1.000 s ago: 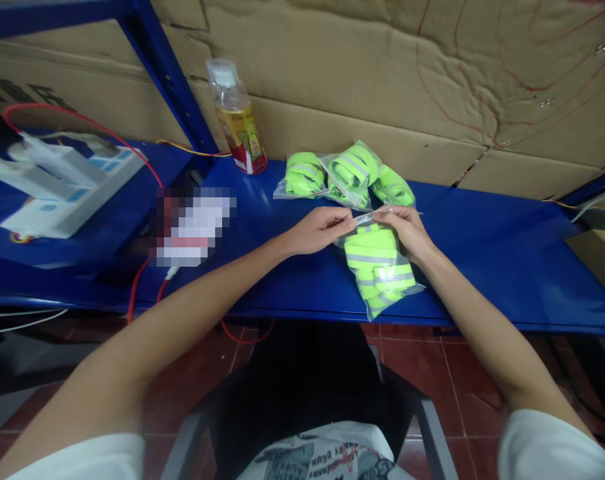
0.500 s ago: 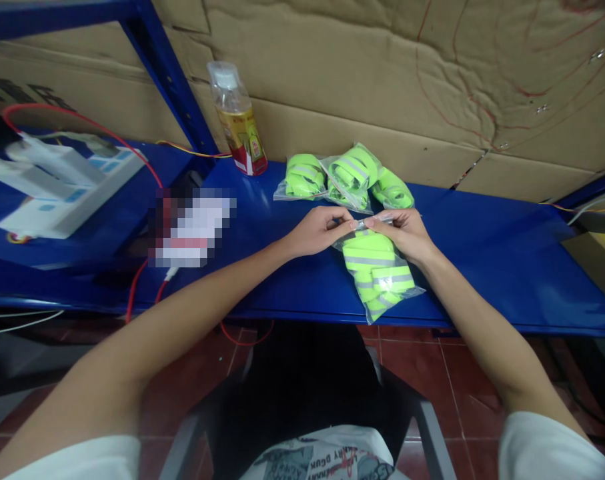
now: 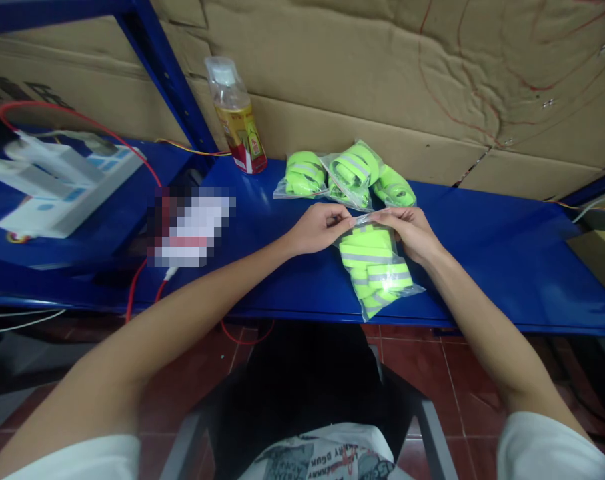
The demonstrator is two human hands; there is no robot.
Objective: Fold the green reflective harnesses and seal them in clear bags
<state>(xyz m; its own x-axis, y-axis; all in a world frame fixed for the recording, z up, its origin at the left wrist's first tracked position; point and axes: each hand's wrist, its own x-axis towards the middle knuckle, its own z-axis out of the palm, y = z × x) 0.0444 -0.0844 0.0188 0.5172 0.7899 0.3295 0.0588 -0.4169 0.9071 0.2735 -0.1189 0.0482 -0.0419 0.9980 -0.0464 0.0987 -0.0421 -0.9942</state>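
A clear plastic bag (image 3: 375, 263) with folded neon-yellow bands with grey stripes hangs at the front part of the blue shelf. My left hand (image 3: 321, 229) pinches the left end of its top edge. The right part of that edge is pinched between the thumb and fingers of my right hand (image 3: 413, 230). Behind my hands, several more bagged neon bands (image 3: 355, 170) lie in a cluster against the cardboard.
A drink bottle (image 3: 239, 123) stands at the back, left of the bags. Farther left are a white power strip (image 3: 102, 175), red cables and a blurred-out device (image 3: 195, 227). An open cardboard box (image 3: 597, 257) sits at the right end of the blue shelf (image 3: 502, 260).
My right hand has shifted slightly right along the bag's top edge, with its fingertips a little farther from the left ones. The lower part of the bag has moved slightly left.
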